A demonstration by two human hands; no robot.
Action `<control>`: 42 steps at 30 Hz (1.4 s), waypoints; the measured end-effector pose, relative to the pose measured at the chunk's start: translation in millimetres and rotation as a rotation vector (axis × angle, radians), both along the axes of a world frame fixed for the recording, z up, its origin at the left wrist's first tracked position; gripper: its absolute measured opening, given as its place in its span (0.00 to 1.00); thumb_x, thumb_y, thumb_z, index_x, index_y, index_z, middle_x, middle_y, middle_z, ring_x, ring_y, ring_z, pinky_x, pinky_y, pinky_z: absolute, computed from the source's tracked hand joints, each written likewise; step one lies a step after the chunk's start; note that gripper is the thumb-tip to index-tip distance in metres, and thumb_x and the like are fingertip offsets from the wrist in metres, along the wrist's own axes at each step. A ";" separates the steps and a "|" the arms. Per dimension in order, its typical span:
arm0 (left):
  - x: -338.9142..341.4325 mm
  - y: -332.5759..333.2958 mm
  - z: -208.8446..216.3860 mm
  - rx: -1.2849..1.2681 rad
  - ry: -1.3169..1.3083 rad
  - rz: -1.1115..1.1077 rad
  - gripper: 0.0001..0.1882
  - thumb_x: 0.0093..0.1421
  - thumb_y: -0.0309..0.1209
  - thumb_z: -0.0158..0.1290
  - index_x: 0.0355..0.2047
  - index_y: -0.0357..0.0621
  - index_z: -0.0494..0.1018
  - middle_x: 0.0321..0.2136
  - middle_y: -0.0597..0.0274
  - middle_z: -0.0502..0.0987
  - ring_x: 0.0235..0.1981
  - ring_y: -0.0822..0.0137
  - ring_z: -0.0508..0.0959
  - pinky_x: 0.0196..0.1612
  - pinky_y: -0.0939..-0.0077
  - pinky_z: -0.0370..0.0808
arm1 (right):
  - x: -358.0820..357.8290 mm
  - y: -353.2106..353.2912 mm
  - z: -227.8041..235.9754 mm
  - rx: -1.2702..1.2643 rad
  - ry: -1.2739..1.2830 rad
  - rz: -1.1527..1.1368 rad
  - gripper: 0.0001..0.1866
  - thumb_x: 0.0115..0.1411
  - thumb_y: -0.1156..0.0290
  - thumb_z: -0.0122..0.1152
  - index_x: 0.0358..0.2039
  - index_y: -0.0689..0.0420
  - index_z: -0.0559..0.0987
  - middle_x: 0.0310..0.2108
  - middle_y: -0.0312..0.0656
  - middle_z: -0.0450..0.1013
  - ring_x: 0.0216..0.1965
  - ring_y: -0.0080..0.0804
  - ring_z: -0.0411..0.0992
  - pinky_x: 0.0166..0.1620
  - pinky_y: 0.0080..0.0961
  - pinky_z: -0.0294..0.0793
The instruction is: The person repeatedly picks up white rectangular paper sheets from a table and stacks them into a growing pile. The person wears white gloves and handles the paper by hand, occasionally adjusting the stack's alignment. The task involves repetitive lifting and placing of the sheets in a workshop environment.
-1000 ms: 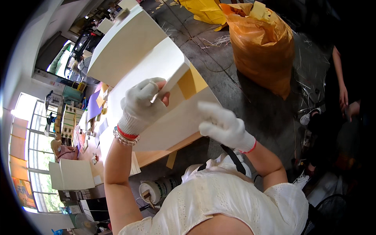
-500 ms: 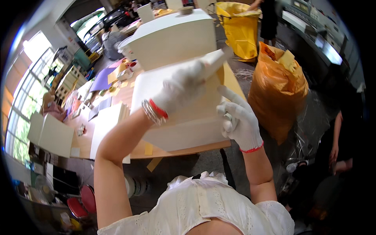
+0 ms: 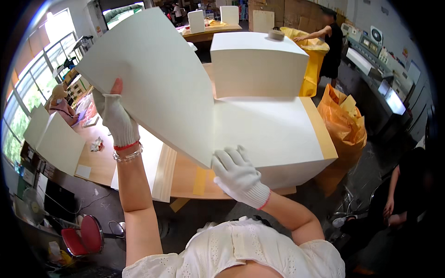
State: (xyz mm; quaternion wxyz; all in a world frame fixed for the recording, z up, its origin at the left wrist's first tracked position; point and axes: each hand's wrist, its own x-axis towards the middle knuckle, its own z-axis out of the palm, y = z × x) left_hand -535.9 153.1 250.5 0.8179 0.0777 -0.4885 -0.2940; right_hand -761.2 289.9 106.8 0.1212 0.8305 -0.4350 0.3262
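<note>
A thick sheaf of white paper (image 3: 153,69) stands tilted up at the left, bent in a curve. My left hand (image 3: 116,116), in a white knit glove, is closed on its left edge, with the bare thumb over the face. The sheaf's lower edge meets the left side of a large stack of white paper (image 3: 264,129) on the table. My right hand (image 3: 236,176), gloved too, rests at the stack's near left corner against the foot of the sheaf. Its fingers are stretched and slightly apart, fingertips on the paper.
Behind stands a taller white paper stack (image 3: 259,69) with a tape roll (image 3: 276,34) on top. An orange sack (image 3: 340,120) and a yellow bag (image 3: 315,65) stand right of the wooden table (image 3: 185,180). Beyond them is a person (image 3: 329,51). A red chair (image 3: 83,236) is at lower left.
My left hand has swung left and up with the sheaf, which now stands tilted. My right hand has moved left to the stack's near corner. The view has shifted, too.
</note>
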 end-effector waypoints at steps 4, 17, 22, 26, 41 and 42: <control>53.3 -25.9 1.9 0.063 0.125 -0.143 0.16 0.56 0.21 0.50 0.46 0.39 0.67 0.39 0.58 0.74 0.37 0.65 0.78 0.43 0.72 0.77 | 11.1 -3.8 4.6 0.007 0.089 -0.098 0.28 0.35 0.67 0.66 0.40 0.59 0.70 0.42 0.41 0.67 0.46 0.39 0.68 0.51 0.46 0.66; 50.6 44.4 -39.7 -0.183 -0.447 0.868 0.22 0.46 0.19 0.55 0.45 0.41 0.74 0.51 0.41 0.71 0.46 0.48 0.77 0.45 0.67 0.77 | 222.8 -98.0 -105.0 0.238 -0.998 0.485 0.34 0.58 0.66 0.60 0.61 0.62 0.57 0.60 0.51 0.58 0.57 0.43 0.63 0.57 0.34 0.64; 62.1 17.3 -75.3 0.030 -0.775 1.009 0.29 0.47 0.24 0.58 0.53 0.44 0.69 0.52 0.42 0.69 0.53 0.45 0.71 0.53 0.62 0.71 | 234.7 -95.4 -201.1 0.781 -1.147 0.553 0.29 0.59 0.73 0.57 0.59 0.62 0.59 0.56 0.47 0.62 0.53 0.37 0.65 0.55 0.32 0.67; 155.3 -15.1 -164.5 0.297 -0.503 0.109 0.27 0.51 0.25 0.58 0.53 0.43 0.67 0.51 0.47 0.70 0.51 0.53 0.72 0.53 0.66 0.70 | 283.4 -96.8 -137.8 1.051 -1.422 0.442 0.23 0.60 0.78 0.55 0.55 0.61 0.62 0.48 0.40 0.68 0.48 0.29 0.68 0.51 0.27 0.69; 412.6 62.9 -321.9 0.904 -1.050 0.320 0.22 0.51 0.18 0.58 0.48 0.40 0.74 0.54 0.44 0.69 0.43 0.64 0.76 0.40 0.77 0.78 | 280.5 -52.1 -137.3 0.745 -0.062 0.029 0.39 0.45 0.53 0.71 0.54 0.49 0.62 0.49 0.62 0.58 0.36 0.58 0.72 0.38 0.44 0.75; 414.4 61.1 -323.3 0.889 -0.887 0.279 0.18 0.51 0.14 0.55 0.44 0.38 0.76 0.50 0.48 0.73 0.40 0.67 0.78 0.37 0.77 0.79 | 282.8 -52.7 -143.2 0.720 -0.057 0.024 0.39 0.44 0.55 0.72 0.54 0.49 0.62 0.49 0.62 0.58 0.36 0.58 0.72 0.38 0.44 0.75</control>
